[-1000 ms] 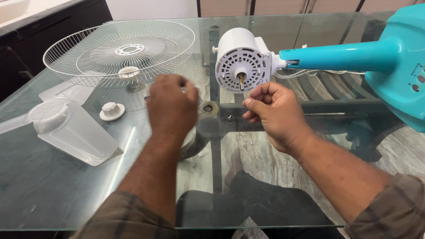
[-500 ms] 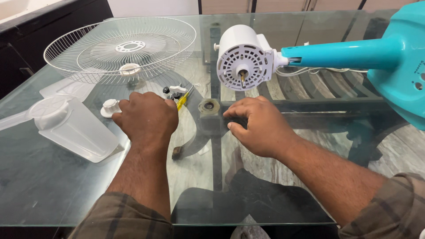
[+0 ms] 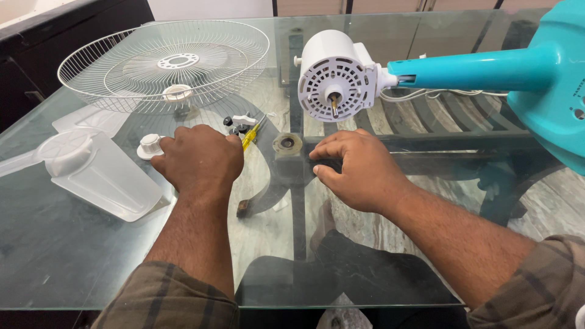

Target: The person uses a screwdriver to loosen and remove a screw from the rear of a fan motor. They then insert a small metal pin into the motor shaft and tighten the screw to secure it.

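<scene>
Nearest the camera, both forearms in plaid sleeves reach out over the glass tabletop [image 3: 73, 268]. The left hand [image 3: 198, 159] lies knuckles up with its fingers curled under; whether they grip anything cannot be told, since the palm hides them. Its fingertips sit just beside a yellow-handled screwdriver [image 3: 249, 136] and touch or nearly touch it. The right hand [image 3: 359, 170] rests flat and open on the glass, holding nothing, its fingertips close to a round fitting [image 3: 287, 144] under the glass.

To the left lies a translucent fan blade [image 3: 91, 170], and just beyond the left hand a small white knob [image 3: 149, 146]. Past the screwdriver sit a few small dark screws [image 3: 234, 123] and a white plastic piece [image 3: 245, 119].

Further out, the white fan motor housing [image 3: 332, 76] lies on its side, its bare shaft [image 3: 334, 105] pointing toward the person, joined to the teal stand [image 3: 487, 68]. The white wire guard [image 3: 164, 64] lies flat at the far left.

To my eye, picking up the screwdriver goes best by pinching its handle rather than the tip, lifting it straight so the loose screws beside it are not scattered. The free right hand would do well to steady the housing, which could roll on smooth glass.
</scene>
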